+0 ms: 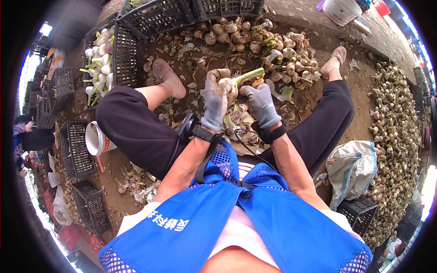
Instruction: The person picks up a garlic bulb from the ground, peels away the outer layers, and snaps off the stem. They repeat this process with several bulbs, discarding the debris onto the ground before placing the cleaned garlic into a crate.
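Observation:
My left hand [215, 98], in a grey glove, is closed around a garlic bulb [233, 89] whose green-tipped stem [249, 76] points up and to the right. Beside the stem, my right hand [261, 102] is gloved too, with its fingers curled at a strip of brownish husk. Whether it also grips a tool is hidden. Loose peeled skins [239, 119] lie just below both hands. Beyond them, a heap of untrimmed garlic [291, 57] rests on the ground between my feet.
Black crates [157, 20] stand ahead; one at the left holds cleaned garlic [104, 61]. A white bucket [94, 139] is left of my knee. At the right are a white sack [353, 168], a black crate [358, 214] and a long garlic pile [396, 136]. People are at far left.

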Motion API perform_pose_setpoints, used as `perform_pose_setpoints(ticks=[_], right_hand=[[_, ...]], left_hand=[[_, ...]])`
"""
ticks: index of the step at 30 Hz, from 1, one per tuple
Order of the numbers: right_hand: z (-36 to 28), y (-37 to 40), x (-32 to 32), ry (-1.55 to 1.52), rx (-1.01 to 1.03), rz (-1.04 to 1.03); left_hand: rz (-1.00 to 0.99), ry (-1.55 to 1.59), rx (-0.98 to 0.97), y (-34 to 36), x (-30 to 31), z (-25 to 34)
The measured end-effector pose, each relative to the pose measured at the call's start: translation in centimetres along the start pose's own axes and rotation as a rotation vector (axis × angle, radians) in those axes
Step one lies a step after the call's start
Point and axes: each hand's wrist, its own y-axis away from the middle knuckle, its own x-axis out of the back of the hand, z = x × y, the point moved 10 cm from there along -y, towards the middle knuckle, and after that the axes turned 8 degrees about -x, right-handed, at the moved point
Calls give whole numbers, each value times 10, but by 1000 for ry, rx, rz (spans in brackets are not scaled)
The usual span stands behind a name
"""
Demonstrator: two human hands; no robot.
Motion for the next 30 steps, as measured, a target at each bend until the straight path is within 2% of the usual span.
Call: perform_pose_setpoints(ticks=[1, 3, 4, 5, 8, 10, 12, 15, 19, 21, 25, 27, 28, 29, 30], right_hand=[[-2, 2, 0, 3, 1, 0], [-11, 14, -5, -324, -1, -72], [-23, 15, -4, -145, 128, -58], [-25, 16, -5, -143, 127, -58], [-20, 19, -11, -275, -63, -115], [-12, 10, -8, -244, -58, -53], [-19, 13, -9, -203, -27, 16], [-24, 8, -8, -84, 37, -17], [-30, 12, -6, -30, 98, -57], [-32, 16, -6, -35, 131, -58], [-18, 4, -6, -194, 82, -119], [-3, 1, -7, -436, -65, -137], [-22, 10, -9, -168, 110, -193], [-17, 8, -6, -165, 110, -190], [2, -1, -6, -193, 0, -218]], left_hand=[[1, 3, -2, 0, -1, 1], [4, -61, -41, -1, 0, 6], [5, -60, -42, -2, 2, 5], [8, -72, -64, -3, 4, 4], [-8, -91, -102, -3, 3, 1], [-28, -105, -117, -2, 2, -1], [-42, -301, -259, -2, 0, 12], [-16, -135, -142, 1, -2, 7], [-15, -111, -151, 2, -5, 12], [1, -66, -71, 4, -6, 11], [-14, -112, -146, -3, -2, 11], [-75, 11, -47, -2, -7, 1], [-60, -122, -110, 0, -6, 8], [-61, -118, -109, 0, -4, 5], [37, -31, 12, -3, 11, -13]])
